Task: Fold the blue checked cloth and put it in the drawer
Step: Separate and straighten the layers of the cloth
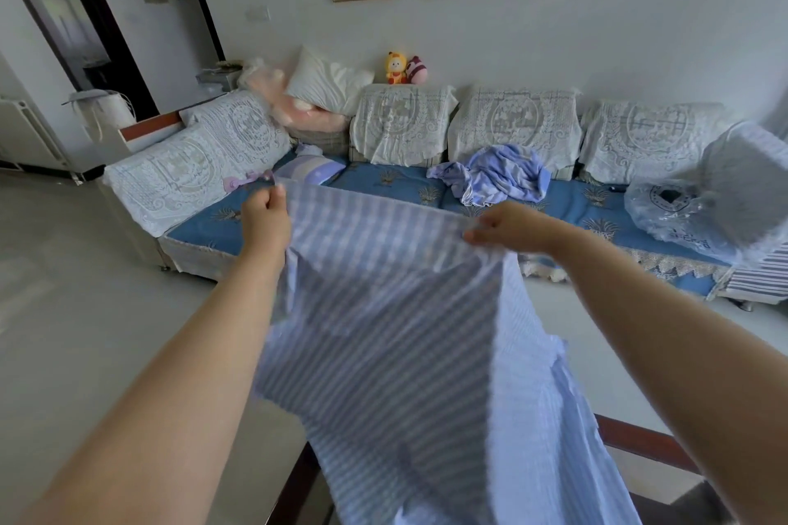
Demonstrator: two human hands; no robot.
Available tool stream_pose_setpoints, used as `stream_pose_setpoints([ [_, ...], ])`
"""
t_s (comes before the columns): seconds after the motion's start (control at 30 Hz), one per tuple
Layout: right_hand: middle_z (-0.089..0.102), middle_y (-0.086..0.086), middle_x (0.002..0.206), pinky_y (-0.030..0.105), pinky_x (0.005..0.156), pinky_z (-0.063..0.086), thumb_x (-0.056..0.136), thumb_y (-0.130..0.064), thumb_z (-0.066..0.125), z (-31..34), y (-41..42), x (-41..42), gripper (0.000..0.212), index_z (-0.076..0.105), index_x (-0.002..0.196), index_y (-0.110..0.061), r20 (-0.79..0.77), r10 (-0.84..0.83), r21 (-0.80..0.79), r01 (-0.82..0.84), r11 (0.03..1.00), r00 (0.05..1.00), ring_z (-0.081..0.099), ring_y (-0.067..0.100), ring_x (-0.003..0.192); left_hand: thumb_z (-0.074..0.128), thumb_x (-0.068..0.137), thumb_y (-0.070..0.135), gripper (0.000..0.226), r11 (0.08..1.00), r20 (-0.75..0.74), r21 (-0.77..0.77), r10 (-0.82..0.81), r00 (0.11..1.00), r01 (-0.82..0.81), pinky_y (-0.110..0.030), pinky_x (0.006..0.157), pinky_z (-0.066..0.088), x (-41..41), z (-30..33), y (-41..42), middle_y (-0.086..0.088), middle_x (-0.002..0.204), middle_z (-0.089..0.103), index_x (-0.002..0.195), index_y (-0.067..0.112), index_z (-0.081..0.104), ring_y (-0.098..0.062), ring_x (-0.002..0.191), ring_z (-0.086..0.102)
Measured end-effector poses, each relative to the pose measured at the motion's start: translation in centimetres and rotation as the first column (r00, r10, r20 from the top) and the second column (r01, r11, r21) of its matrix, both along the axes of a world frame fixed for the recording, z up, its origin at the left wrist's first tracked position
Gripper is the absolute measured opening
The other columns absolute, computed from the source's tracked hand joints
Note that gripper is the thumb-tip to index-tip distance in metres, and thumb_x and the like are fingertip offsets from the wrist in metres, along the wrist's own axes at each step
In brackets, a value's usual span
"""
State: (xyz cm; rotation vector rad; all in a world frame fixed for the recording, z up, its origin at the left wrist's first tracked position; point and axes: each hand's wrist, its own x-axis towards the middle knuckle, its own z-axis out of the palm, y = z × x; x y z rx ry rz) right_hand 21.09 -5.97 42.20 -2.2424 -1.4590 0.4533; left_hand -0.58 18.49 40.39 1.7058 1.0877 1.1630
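The blue checked cloth (383, 320) hangs spread out in front of me, blurred by motion. My left hand (265, 214) pinches its upper left corner with curled fingers. My right hand (507, 228) pinches the upper right corner. The top edge runs taut between the two hands, and the rest drapes down toward the bottom of the view, with a paler fold on the right side. No drawer is in view.
A long sofa (383, 183) with a blue seat cover and white lace backs stands ahead. A crumpled blue cloth (499, 173) and a plastic bag (669, 209) lie on it. A dark wooden table edge (648, 441) shows at bottom right. Pale floor lies at left.
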Motion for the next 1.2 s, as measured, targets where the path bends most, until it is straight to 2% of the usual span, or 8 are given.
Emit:
stream_pose_setpoints([
  [0.07, 0.041, 0.001, 0.061, 0.027, 0.057, 0.031, 0.092, -0.039, 0.057, 4.5, 0.0, -0.1, 0.043, 0.050, 0.066, -0.006, 0.117, 0.015, 0.085, -0.025, 0.996, 0.993, 0.038, 0.013, 0.056, 0.042, 0.099, 0.028, 0.036, 0.996, 0.083, -0.087, 0.018, 0.996, -0.011, -0.028, 0.066, 0.035, 0.1, 0.2, 0.4, 0.001, 0.064, 0.042, 0.070, 0.009, 0.048, -0.012, 0.062, 0.040],
  [0.17, 0.038, -0.004, 0.055, 0.024, 0.052, 0.031, 0.087, -0.041, 0.063, 7.7, -0.3, -1.5, 0.043, 0.043, 0.060, -0.014, 0.108, 0.039, 0.166, -0.057, 0.985, 0.993, 0.036, 0.007, 0.047, 0.043, 0.099, 0.028, 0.041, 0.997, 0.180, -0.053, 0.066, 0.981, -0.057, -0.023, 0.056, 0.031, 0.2, 2.9, 1.0, 0.003, 0.062, 0.038, 0.061, 0.015, 0.042, -0.008, 0.059, 0.036],
  [0.33, 0.048, -0.006, 0.052, 0.018, 0.051, 0.039, 0.087, -0.039, 0.065, -0.3, -0.3, -3.8, 0.036, 0.051, 0.063, -0.014, -0.180, 0.071, 0.063, -0.061, 0.996, 0.981, 0.043, 0.002, 0.043, 0.045, 0.097, 0.026, 0.033, 0.976, 0.164, 0.212, 0.016, 0.986, -0.051, -0.029, 0.059, 0.030, 0.9, 7.2, 1.1, 0.006, 0.061, 0.040, 0.067, 0.014, 0.045, -0.009, 0.062, 0.036],
  [0.5, 0.044, -0.009, 0.050, 0.017, 0.051, 0.039, 0.085, -0.041, 0.064, -6.4, -0.5, -4.4, 0.041, 0.046, 0.054, -0.021, -0.547, 0.054, 0.090, -0.005, 0.996, 0.836, 0.042, 0.002, 0.044, 0.045, 0.097, 0.023, 0.032, 0.953, 0.090, 0.294, -0.099, 0.991, 0.068, -0.029, 0.062, 0.027, 1.8, 5.7, 0.5, 0.005, 0.061, 0.036, 0.070, 0.007, 0.047, -0.012, 0.066, 0.035],
  [0.6, 0.058, -0.007, 0.062, 0.027, 0.065, 0.044, 0.063, -0.071, 0.063, -8.3, -0.7, -3.5, 0.052, 0.062, 0.063, -0.019, -0.497, -0.048, 0.023, 0.068, 0.997, 0.866, 0.052, 0.008, 0.060, 0.044, 0.099, 0.022, 0.035, 0.966, 0.089, 0.238, -0.120, 0.989, 0.096, -0.026, 0.058, 0.028, 1.4, 4.9, 0.4, 0.006, 0.061, 0.037, 0.064, 0.016, 0.043, -0.004, 0.059, 0.032],
  [0.73, 0.061, 0.000, 0.074, 0.033, 0.076, 0.045, 0.052, -0.084, 0.060, -10.8, -1.5, -2.6, 0.075, 0.069, 0.076, -0.014, -0.474, -0.094, -0.018, 0.097, 0.995, 0.876, 0.054, 0.013, 0.073, 0.044, 0.099, 0.023, 0.040, 0.981, 0.084, 0.180, -0.091, 0.992, 0.075, -0.023, 0.055, 0.026, 0.3, 3.8, 1.0, 0.005, 0.061, 0.033, 0.060, 0.020, 0.037, -0.005, 0.058, 0.029],
  [0.93, 0.035, 0.000, 0.060, 0.028, 0.056, 0.027, 0.093, -0.044, 0.053, -11.6, -1.4, -3.8, 0.044, 0.040, 0.064, -0.014, -0.316, -0.165, 0.060, 0.193, 0.979, 0.934, 0.034, 0.014, 0.057, 0.042, 0.100, 0.027, 0.040, 0.991, -0.020, 0.136, 0.002, 1.000, 0.001, -0.027, 0.054, 0.026, -1.4, 2.0, 2.3, 0.003, 0.060, 0.035, 0.062, 0.015, 0.038, -0.008, 0.056, 0.030],
  [1.2, 0.044, -0.001, 0.057, 0.028, 0.057, 0.034, 0.089, -0.037, 0.061, -0.5, -2.2, -0.9, 0.038, 0.049, 0.058, -0.021, 0.030, -0.199, 0.144, 0.193, 0.971, 0.980, 0.042, 0.013, 0.056, 0.038, 0.101, 0.027, 0.040, 0.994, -0.031, -0.029, 0.103, 0.994, -0.104, -0.028, 0.056, 0.026, -2.1, -2.4, 2.7, -0.001, 0.059, 0.036, 0.066, 0.008, 0.039, -0.013, 0.058, 0.031],
])
